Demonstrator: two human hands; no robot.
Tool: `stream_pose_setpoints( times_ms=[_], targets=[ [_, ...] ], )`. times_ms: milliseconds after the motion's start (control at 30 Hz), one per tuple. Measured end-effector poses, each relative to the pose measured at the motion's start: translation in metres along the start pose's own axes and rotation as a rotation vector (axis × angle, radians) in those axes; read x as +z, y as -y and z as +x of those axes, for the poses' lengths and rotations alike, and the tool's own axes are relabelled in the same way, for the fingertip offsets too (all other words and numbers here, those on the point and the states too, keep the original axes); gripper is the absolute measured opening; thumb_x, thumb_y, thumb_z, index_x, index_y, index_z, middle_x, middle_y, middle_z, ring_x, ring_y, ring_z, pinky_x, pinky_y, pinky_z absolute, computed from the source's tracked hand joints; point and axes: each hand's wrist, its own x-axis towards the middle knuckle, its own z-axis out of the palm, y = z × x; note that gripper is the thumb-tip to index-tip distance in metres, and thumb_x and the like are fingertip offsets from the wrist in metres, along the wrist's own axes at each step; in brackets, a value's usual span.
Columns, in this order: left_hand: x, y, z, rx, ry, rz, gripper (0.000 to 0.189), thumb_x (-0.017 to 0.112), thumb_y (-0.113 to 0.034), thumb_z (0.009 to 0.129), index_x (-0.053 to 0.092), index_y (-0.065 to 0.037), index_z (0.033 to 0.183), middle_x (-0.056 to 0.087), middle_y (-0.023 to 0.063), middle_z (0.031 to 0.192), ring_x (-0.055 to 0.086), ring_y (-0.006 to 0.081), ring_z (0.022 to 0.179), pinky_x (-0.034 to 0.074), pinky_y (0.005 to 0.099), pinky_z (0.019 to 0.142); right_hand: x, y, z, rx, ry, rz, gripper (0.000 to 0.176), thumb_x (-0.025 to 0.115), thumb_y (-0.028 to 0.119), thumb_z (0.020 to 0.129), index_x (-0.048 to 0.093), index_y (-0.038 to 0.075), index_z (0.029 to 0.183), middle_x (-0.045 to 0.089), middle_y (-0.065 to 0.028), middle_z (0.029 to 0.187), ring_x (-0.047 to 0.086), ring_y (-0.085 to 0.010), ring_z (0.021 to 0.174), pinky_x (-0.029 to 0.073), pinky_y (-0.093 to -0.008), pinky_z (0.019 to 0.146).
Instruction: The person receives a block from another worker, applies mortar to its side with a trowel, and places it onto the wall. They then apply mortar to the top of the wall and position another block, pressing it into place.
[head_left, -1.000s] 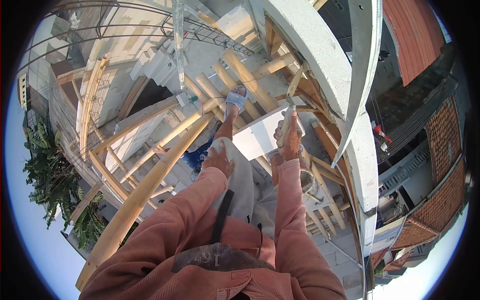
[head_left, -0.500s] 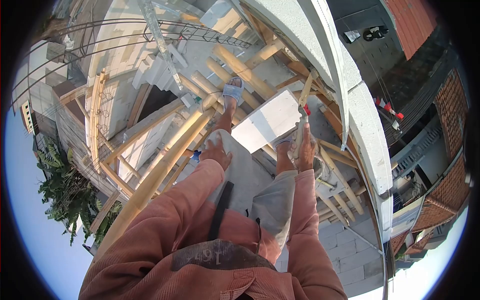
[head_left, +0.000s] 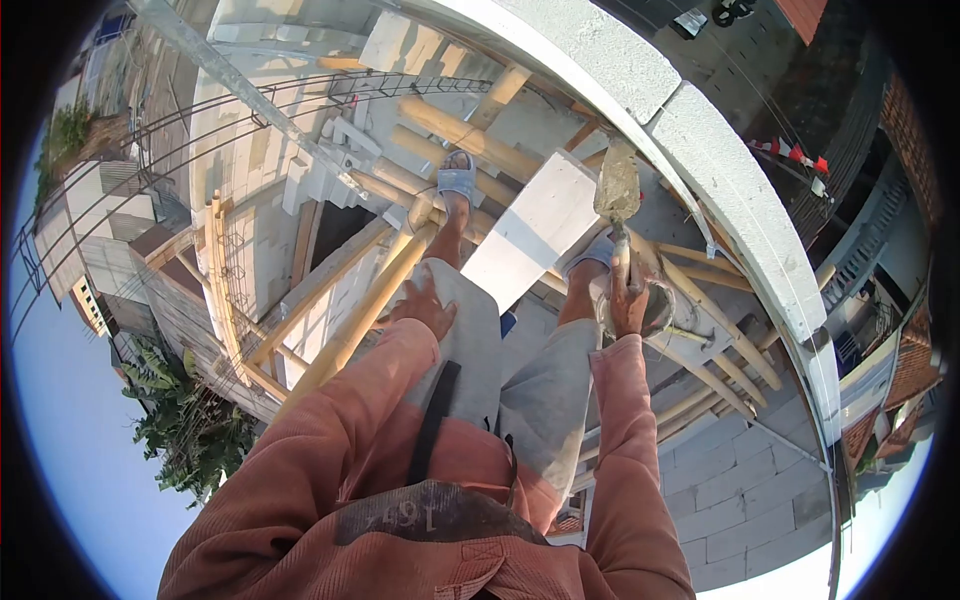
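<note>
A leafy plant (head_left: pixel 185 425) grows at the lower left, against blue sky (head_left: pixel 75 440). Above it, thin steel rebar (head_left: pixel 262 122) curves across the view, crossed by a long diagonal metal bar (head_left: pixel 235 85). At the right, red-and-white flags (head_left: pixel 795 152) hang on a line near what may be a staircase (head_left: pixel 860 260), blurred by the lens edge. Beyond are an orange-brown tiled roof (head_left: pixel 908 367) and, at the top, a piece of red roofing (head_left: pixel 803 15).

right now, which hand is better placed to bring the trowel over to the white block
Right, I'd judge: the right hand grips the trowel, its blade near the white block in view. The left hand rests on the knee, holding nothing visible.
</note>
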Motion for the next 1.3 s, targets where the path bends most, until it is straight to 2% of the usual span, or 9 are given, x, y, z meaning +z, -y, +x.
stream_pose_setpoints(
  times_ms=[67,233,333,400,667,767,1067,1167,1300],
  targets=[
    [0.002,0.002,0.005,-0.004,0.039,-0.01,0.099,0.06,-0.054,0.089,0.003,-0.017,0.16,0.027,0.0265,0.154,0.041,0.051,0.135,0.034,0.0564,0.112,-0.01,-0.013,-0.018,0.038,-0.027,0.02,0.041,0.06,0.039,0.099,0.065,0.0,0.113,0.066,-0.0175,0.087,0.063,-0.0298,0.076,0.049,-0.0407,0.071],
    [-0.003,-0.006,0.005,-0.009,0.023,0.081,0.1,0.06,-0.056,0.088,0.002,-0.018,0.16,0.02,0.0278,0.159,0.037,0.0515,0.138,0.032,0.0568,0.113,-0.047,-0.036,-0.085,0.25,-0.069,0.049,0.046,0.06,0.037,0.099,0.062,-0.001,0.124,0.069,-0.0221,0.107,0.066,-0.0341,0.101,0.049,-0.0393,0.09],
    [-0.001,-0.005,0.01,0.008,0.01,0.103,0.101,0.061,-0.056,0.088,0.002,-0.018,0.16,0.019,0.0293,0.159,0.037,0.0517,0.138,0.032,0.0568,0.114,-0.085,-0.017,-0.122,0.26,-0.114,0.153,0.044,0.058,0.033,0.1,0.062,-0.002,0.126,0.068,-0.0229,0.114,0.066,-0.0343,0.104,0.049,-0.0386,0.09],
    [0.003,-0.001,0.013,0.014,0.004,0.102,0.101,0.061,-0.056,0.088,0.001,-0.019,0.16,0.019,0.0302,0.158,0.038,0.0518,0.138,0.032,0.057,0.113,-0.111,-0.002,-0.125,0.227,-0.142,0.127,0.041,0.058,0.029,0.1,0.061,-0.001,0.128,0.067,-0.0222,0.117,0.065,-0.0352,0.105,0.05,-0.039,0.091],
    [0.001,-0.004,0.009,-0.022,0.056,0.048,0.101,0.06,-0.057,0.088,0.0,-0.019,0.16,0.018,0.0269,0.159,0.038,0.0503,0.138,0.034,0.0546,0.113,-0.134,0.091,-0.008,-0.445,-0.316,-0.501,0.054,0.073,0.018,0.088,0.056,0.013,0.139,0.066,-0.0105,0.111,0.065,-0.0295,0.095,0.055,-0.0406,0.079],
    [-0.008,-0.011,-0.001,-0.057,0.087,0.001,0.1,0.059,-0.058,0.089,0.0,-0.019,0.16,0.018,0.0251,0.16,0.038,0.0488,0.139,0.034,0.0534,0.114,-0.116,0.095,0.015,-0.501,-0.367,-0.684,0.056,0.073,0.018,0.087,0.056,0.021,0.14,0.063,-0.006,0.111,0.065,-0.0267,0.094,0.055,-0.0392,0.077],
    [-0.009,-0.003,0.004,-0.035,0.113,0.001,0.101,0.058,-0.06,0.089,-0.002,-0.02,0.16,0.015,0.0242,0.162,0.033,0.0465,0.142,0.031,0.0515,0.117,-0.138,0.108,0.015,-0.543,-0.43,-0.741,0.056,0.075,0.014,0.085,0.058,0.02,0.138,0.063,-0.0058,0.111,0.064,-0.0257,0.097,0.054,-0.039,0.078],
    [-0.014,-0.006,-0.001,-0.043,0.109,-0.003,0.101,0.058,-0.06,0.089,-0.002,-0.02,0.16,0.014,0.0234,0.162,0.033,0.046,0.143,0.031,0.0516,0.117,-0.148,0.1,0.017,-0.498,-0.356,-0.6,0.049,0.075,0.018,0.086,0.062,0.011,0.133,0.065,-0.0091,0.106,0.064,-0.0247,0.096,0.054,-0.0361,0.079],
    [-0.005,-0.005,0.003,-0.031,0.039,0.059,0.098,0.058,-0.055,0.09,0.0,-0.019,0.16,0.029,0.0228,0.153,0.047,0.0456,0.132,0.041,0.0492,0.11,-0.166,0.107,0.032,-0.405,-0.169,-0.289,0.044,0.074,0.023,0.087,0.066,0.004,0.126,0.065,-0.0117,0.1,0.064,-0.0195,0.086,0.051,-0.0299,0.071]
  ],
)
